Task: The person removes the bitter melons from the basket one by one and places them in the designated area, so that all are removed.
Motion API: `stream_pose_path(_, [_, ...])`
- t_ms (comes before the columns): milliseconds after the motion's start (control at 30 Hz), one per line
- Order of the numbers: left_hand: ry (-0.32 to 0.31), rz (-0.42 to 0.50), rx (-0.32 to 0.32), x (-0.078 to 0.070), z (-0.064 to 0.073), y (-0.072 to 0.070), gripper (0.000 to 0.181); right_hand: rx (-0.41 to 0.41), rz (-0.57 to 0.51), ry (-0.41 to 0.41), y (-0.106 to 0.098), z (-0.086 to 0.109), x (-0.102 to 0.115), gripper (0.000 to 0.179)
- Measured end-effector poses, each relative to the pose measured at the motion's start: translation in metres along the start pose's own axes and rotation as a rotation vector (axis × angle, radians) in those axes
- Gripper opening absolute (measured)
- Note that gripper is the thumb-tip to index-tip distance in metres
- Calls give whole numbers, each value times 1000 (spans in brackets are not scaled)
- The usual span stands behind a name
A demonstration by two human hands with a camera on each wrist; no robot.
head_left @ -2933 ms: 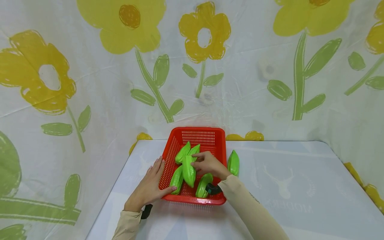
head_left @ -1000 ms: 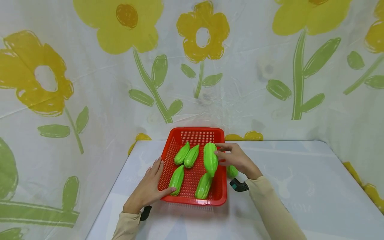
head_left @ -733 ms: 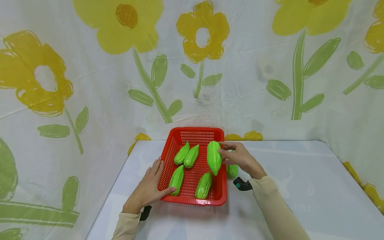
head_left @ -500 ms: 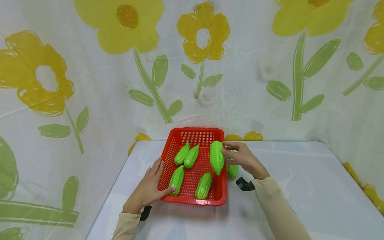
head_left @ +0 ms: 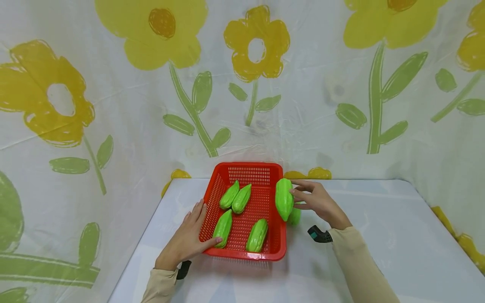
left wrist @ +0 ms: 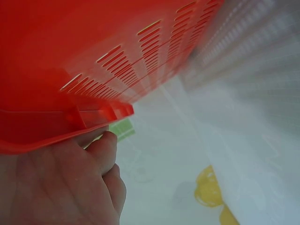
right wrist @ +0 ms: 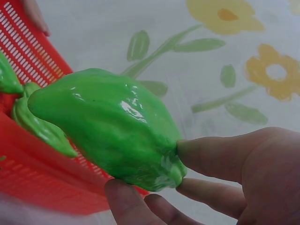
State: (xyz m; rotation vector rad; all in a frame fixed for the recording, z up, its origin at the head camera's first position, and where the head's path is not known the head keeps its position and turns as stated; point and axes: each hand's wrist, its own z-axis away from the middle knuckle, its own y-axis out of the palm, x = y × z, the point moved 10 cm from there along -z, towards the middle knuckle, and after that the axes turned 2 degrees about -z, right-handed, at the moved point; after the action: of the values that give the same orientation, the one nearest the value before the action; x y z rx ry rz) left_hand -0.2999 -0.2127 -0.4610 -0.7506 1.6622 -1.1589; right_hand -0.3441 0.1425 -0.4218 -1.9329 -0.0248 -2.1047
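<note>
A red plastic basket (head_left: pixel 265 254) with slotted walls stands on the table. My left hand (head_left: pixel 185 240) grips its near left corner, with the thumb over the rim and the fingers along the outer side. Between thumb and fingertips my right hand (head_left: pixel 320 200) pinches one end of a glossy green ribbed fruit (head_left: pixel 284 198). Its pointed end hangs down over the basket's right rim. Several like fruits lie in the basket, among them a near right fruit (head_left: pixel 257 235) and a near left fruit (head_left: pixel 222 228). Outside the right wall lies another green fruit (head_left: pixel 295 216), partly hidden by the held one.
The pale table (head_left: pixel 379 244) extends to the right of the basket. Behind and to the left hangs a white cloth (head_left: pixel 310 126) printed with yellow flowers. A dark wrist device (head_left: pixel 319 234) sits below the right hand.
My right hand has lifted the green fruit from among the others and carried it rightward to the basket's right rim. The left hand has stayed at the corner.
</note>
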Motion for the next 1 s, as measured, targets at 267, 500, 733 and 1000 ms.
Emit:
stream_pose_path(267, [-6,1,8,-1,0,0,119,-32,4,20,-17,5,-7,61])
stream_pose_path(500, [-3,4,2,-2,1,-1,119,-42,33,23,-32,7,-16,62])
stream_pose_path(733, [-6,6,3,-1,1,0,119,-64,22,53,-45,8,-30,65])
stream_pose_path(1000, [-11,2,13,0,1,1,120,-75,55,73,-55,11,-40,67])
